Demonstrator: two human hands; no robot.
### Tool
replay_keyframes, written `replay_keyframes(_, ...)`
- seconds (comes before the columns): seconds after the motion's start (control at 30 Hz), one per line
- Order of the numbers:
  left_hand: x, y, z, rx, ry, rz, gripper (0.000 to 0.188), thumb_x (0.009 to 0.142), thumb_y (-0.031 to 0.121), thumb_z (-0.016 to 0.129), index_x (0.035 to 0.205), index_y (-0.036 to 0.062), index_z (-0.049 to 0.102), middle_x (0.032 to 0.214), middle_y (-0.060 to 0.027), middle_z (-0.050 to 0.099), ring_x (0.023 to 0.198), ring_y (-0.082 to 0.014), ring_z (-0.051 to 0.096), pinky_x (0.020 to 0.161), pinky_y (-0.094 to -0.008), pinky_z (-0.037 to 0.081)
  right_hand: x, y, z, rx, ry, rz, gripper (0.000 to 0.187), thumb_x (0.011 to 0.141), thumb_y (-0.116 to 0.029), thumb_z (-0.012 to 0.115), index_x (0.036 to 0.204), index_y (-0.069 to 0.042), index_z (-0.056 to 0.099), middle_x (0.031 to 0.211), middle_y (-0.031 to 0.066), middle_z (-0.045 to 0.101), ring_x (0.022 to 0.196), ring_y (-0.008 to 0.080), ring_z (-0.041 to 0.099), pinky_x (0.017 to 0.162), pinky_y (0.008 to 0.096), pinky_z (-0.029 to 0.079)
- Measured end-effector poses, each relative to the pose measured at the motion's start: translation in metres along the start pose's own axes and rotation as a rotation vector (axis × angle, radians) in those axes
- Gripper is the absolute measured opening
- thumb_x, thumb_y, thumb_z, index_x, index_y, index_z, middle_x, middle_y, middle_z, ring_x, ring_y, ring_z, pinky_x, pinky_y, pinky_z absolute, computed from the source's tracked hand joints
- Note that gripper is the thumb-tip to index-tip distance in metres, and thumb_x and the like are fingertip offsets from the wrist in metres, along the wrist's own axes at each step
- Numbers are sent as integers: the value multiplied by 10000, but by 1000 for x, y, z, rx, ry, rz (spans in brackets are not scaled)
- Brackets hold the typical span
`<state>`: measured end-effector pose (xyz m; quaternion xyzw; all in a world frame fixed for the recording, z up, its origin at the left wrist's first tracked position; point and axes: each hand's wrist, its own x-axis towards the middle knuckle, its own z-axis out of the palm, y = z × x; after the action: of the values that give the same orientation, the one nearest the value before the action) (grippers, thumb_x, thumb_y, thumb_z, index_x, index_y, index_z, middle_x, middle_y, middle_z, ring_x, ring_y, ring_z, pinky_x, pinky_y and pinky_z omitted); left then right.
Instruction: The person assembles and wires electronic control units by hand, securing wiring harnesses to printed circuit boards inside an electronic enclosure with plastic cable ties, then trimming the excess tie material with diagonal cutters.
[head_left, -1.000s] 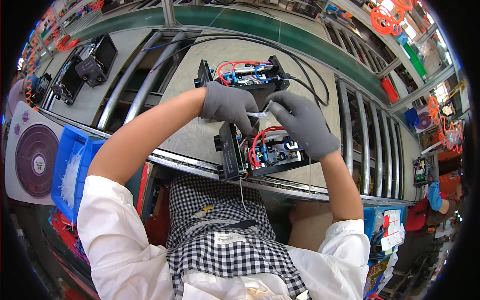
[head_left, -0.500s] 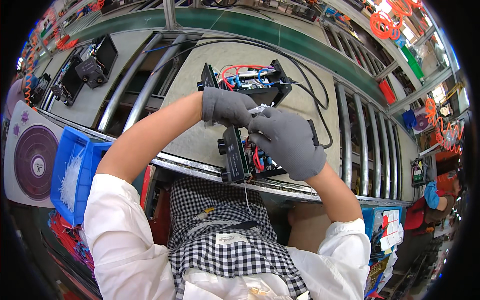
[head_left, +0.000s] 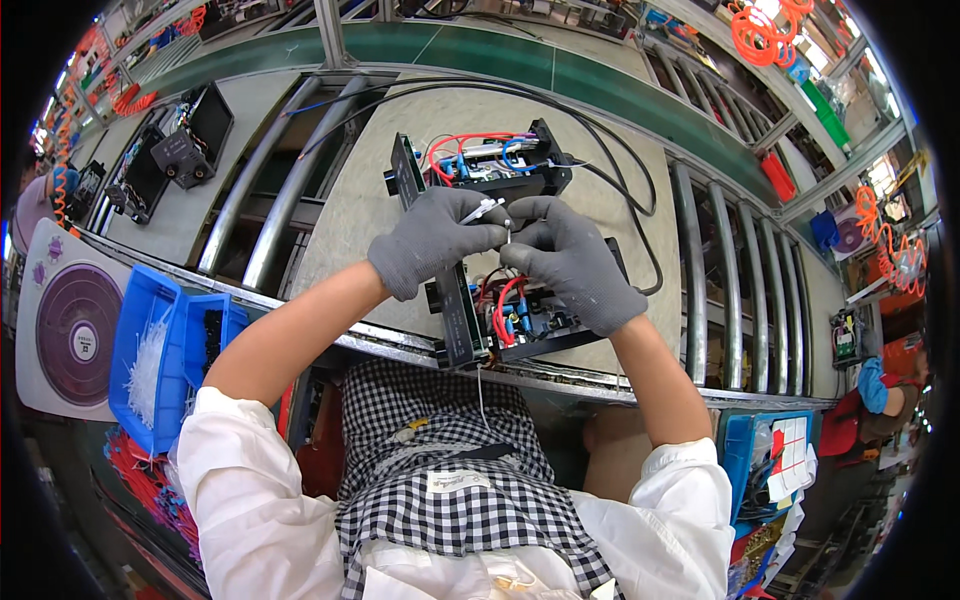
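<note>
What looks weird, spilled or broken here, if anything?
Nothing looks spilled or clearly broken. One slightly odd thing: a thin white wire dangles below the near box, over the checked apron. It looks stray because the red wires loop within the box.

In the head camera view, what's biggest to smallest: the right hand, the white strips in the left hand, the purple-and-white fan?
Largest: purple-and-white fan
Next: right hand
Smallest: white strips in the left hand
</note>
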<state>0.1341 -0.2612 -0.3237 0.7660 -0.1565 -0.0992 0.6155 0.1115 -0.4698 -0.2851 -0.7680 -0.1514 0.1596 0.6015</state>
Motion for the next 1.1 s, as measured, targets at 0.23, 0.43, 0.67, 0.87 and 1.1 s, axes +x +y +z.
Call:
replay_keyframes(0.23,-3,5,5,51,15,-4,194,827,136,735,973,9,750,871,-18,711,777,-76,601,712,-261,496,-3,0,-1,-37,7,5,412,877,-99,710,1226,38,539,919,87,690,833,111,648,744,264,535)
replay_keyframes(0.43,-14,19,13,252,4,47,212,818,120,713,1007,27,738,817,-72,714,721,-117,633,688,-279,506,-7,0,-1,-69,74,14,412,880,-119,715,1224,41,554,941,98,704,842,111,658,743,266,538)
replay_keyframes(0.67,-22,17,18,477,124,237,220,821,174,701,1008,61,728,745,-98,692,659,-180,656,651,-307,515,-14,-9,3,-71,109,35,274,883,-125,702,1100,28,636,910,77,707,824,108,653,710,256,521)
replay_keyframes(0.87,-18,40,-2,515,-166,-26,243,829,238,693,977,49,731,729,-80,684,653,-155,647,637,-293,506,5,-9,-12,-91,143,-201,132,871,-106,672,951,-1,671,838,41,665,778,99,611,722,267,504)
replay_keyframes(1.1,-12,37,-2,572,-213,-3,361,858,379,663,943,36,738,809,-157,699,735,-272,679,713,-397,518,31,-1,-13,-4,-29,-231,139,882,-122,685,963,-10,667,845,24,663,743,85,611,686,255,509)
